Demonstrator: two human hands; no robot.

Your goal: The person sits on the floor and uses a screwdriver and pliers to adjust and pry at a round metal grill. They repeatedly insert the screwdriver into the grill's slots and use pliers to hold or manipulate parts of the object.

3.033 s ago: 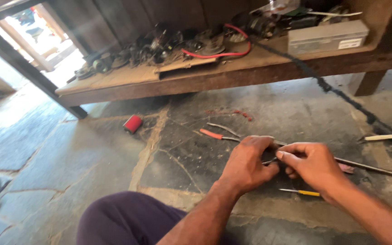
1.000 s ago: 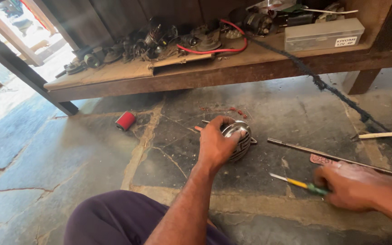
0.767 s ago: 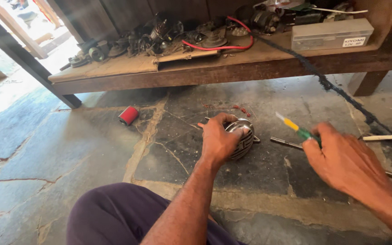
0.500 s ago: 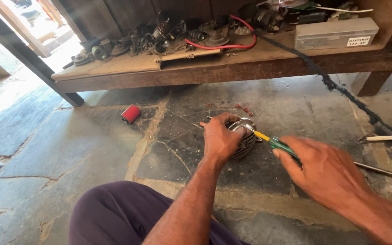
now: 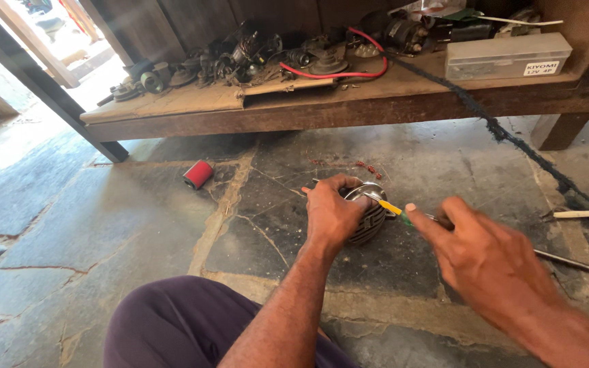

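Screwdriver (image 5: pixel 395 210) tip meets motor (image 5: pixel 367 215) rim, floor (image 5: pixel 138 225) beside

A red spool (image 5: pixel 198 174) and ribbed motor (image 5: pixel 368 218) lie on the stone floor (image 5: pixel 103 211).

The ribbed round housing (image 5: pixel 366 217) is bare metal, dull grey with a brighter polished rim. The screwdriver (image 5: pixel 395 210) handle appears to be glossy yellow-green plastic, though blurred. The floor (image 5: pixel 103 225) is rough, matt stone slabs with cracked joints. The shelf (image 5: pixel 349 102) is worn, unfinished wood. The grey box (image 5: pixel 506 56) is smooth, matt plastic.
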